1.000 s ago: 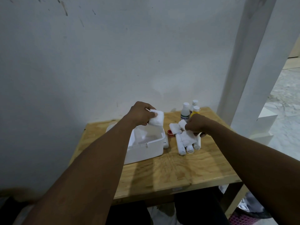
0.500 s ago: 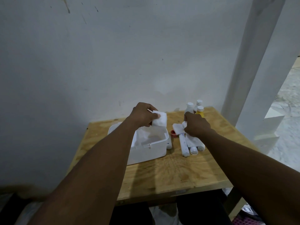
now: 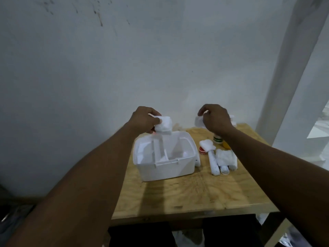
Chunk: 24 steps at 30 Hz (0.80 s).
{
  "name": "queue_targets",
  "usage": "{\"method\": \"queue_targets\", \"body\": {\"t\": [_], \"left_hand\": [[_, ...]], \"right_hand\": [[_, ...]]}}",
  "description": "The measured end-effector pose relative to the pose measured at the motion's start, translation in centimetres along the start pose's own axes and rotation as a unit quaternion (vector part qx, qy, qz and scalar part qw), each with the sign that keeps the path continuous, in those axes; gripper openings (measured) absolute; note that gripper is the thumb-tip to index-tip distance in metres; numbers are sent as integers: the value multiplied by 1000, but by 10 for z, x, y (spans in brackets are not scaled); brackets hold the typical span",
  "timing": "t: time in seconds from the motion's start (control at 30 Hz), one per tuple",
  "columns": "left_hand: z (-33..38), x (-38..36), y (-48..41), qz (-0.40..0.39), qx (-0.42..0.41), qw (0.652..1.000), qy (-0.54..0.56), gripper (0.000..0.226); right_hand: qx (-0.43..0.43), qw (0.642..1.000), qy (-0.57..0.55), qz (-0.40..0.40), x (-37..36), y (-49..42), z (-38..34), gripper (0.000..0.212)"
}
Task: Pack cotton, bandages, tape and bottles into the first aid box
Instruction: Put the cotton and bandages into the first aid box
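The left hand [image 3: 142,120] pinches a cotton pad [image 3: 164,125] above the open box's [image 3: 165,168] back edge. The right hand [image 3: 216,118], lifted over the table's [image 3: 187,193] far side, grips another white pad [image 3: 199,121]. Right of the box lie bandages [image 3: 222,161], with a red tape [image 3: 202,151] between and a bottle [image 3: 218,139] behind.

No text can be read anywhere. The bottle [image 3: 218,139] just below the fingers [image 3: 203,110] of the right hand [image 3: 216,120] wears a label with green bands, but any lettering on it is too small and blurred to make out. The red tape [image 3: 202,151], lower and slightly left of those fingers, shows pale marks on its side, equally illegible.
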<state>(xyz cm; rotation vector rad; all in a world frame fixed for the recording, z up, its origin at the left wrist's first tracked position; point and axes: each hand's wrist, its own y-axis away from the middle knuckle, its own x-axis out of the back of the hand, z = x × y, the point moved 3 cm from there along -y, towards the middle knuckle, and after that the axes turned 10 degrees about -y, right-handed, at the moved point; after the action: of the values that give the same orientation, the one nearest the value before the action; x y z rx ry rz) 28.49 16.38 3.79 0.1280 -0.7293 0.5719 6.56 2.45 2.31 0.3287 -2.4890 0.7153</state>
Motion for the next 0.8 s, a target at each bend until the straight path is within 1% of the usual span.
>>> {"method": "queue_targets", "body": {"t": [0.1, 0.2, 0.3, 0.37, 0.47, 0.6, 0.67, 0.7, 0.73, 0.8], "left_hand": [[-16, 30, 10, 46, 12, 999, -19, 7], [-38, 46, 17, 62, 40, 997, -12, 7], [-57, 50, 21, 56, 59, 996, -17, 6], [-64, 49, 23, 51, 66, 996, -19, 9], [-69, 45, 24, 41, 65, 997, -18, 13], [-72, 38, 22, 34, 62, 997, -9, 14], [-74, 33, 20, 31, 61, 998, -7, 15], [-76, 31, 19, 32, 62, 998, -2, 14], [-77, 30, 19, 34, 63, 997, 2, 13], [-79, 27, 18, 37, 65, 997, 7, 11]], "right_hand": [[-30, 988, -147, -42, -21, 4, -39, 37], [-54, 958, -245, -142, -50, 20, -71, 41], [-86, 917, -260, -289, -77, 43, -92, 37], [-75, 908, -230, -343, -91, 57, -97, 31], [-60, 914, -194, -351, -106, 69, -93, 24], [-2, 938, -141, -316, -115, 72, -88, 11], [14, 943, -130, -307, -111, 71, -87, 16], [17, 942, -125, -311, -109, 71, -87, 15], [24, 941, -112, -319, -106, 70, -87, 13], [45, 937, -66, -341, -103, 71, -85, 20]]}}
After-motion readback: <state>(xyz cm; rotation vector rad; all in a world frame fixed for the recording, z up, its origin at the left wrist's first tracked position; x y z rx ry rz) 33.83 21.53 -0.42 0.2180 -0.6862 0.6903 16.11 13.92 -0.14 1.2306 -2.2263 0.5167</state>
